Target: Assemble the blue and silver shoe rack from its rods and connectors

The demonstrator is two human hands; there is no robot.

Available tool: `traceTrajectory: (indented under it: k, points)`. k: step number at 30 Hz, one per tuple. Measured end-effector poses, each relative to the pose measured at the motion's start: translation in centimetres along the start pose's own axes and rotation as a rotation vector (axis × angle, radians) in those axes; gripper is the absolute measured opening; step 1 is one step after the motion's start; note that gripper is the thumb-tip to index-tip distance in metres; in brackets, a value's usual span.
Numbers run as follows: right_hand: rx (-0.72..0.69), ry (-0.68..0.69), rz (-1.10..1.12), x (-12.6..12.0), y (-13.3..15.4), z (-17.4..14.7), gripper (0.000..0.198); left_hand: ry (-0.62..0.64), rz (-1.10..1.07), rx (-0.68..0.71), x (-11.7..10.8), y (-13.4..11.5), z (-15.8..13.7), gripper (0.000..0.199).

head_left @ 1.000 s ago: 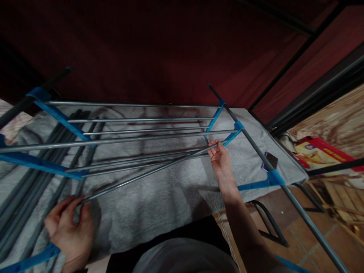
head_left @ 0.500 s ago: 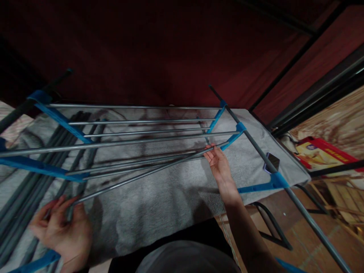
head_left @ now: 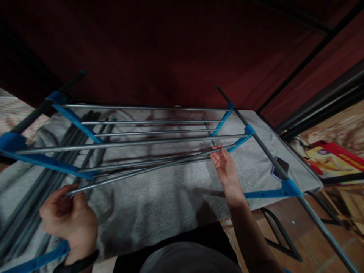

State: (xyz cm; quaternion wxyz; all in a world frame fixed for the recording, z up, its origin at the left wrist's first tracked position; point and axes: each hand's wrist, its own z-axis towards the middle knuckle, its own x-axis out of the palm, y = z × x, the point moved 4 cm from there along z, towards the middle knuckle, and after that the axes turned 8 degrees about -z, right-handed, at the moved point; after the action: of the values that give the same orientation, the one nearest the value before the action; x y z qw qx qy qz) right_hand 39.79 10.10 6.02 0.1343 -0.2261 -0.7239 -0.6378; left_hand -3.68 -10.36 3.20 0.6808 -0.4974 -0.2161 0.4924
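Between my two hands runs a loose thin metal tube (head_left: 125,177), slanting up to the right. My left hand (head_left: 68,216) pinches its near left end, fingers curled. My right hand (head_left: 223,161) grips it near the far right end, close to a blue bracket (head_left: 240,144). Behind it, several parallel tubes (head_left: 159,141) span the rack between blue plastic brackets on the left (head_left: 51,161) and right. Dark side poles carry the brackets, the right pole (head_left: 265,151) running toward me. Another blue bracket (head_left: 264,193) juts inward from that pole, below my right hand's level.
A grey cloth (head_left: 159,204) covers the table under the rack. Several dark tubes (head_left: 48,189) lie on it at left. A phone (head_left: 280,168) rests near the right pole. Beyond the right edge are a red and yellow box (head_left: 332,157) and a black metal frame (head_left: 280,231).
The view has shifted, so the rack sits further right. My left hand has closed more tightly around the tube's left end; my right hand keeps its hold near the other end.
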Motion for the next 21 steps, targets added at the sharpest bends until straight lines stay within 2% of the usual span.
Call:
traceTrajectory:
  k: [1, 3, 7, 12, 17, 21]
  points:
    - [0.005, -0.003, 0.006, 0.0, 0.0, 0.0, 0.012, -0.115, -0.03, 0.019, 0.0, -0.4, 0.1, 0.035]
    - [0.012, -0.013, 0.024, -0.2, -0.1, 0.1, 0.012, -0.235, -0.137, 0.013, 0.4, -1.0, 0.5, 0.035]
    - [0.019, -0.048, 0.031, -0.6, -0.2, 0.3, 0.011, -0.264, -0.348, -0.082, 1.4, -1.6, 1.4, 0.041]
    - [0.036, -0.036, -0.002, -0.8, -0.3, 0.6, 0.013, -0.285, -0.477, -0.178, 1.4, -1.6, 2.2, 0.044]
    - [0.035, -0.03, -0.022, -0.6, -0.1, 0.6, 0.015, -0.27, -0.75, -0.42, 1.9, -2.7, 2.6, 0.026]
    - [0.036, -0.039, -0.029, -0.6, 0.0, 0.6, 0.016, -0.242, -0.834, -0.516, 1.9, -3.9, 2.9, 0.011]
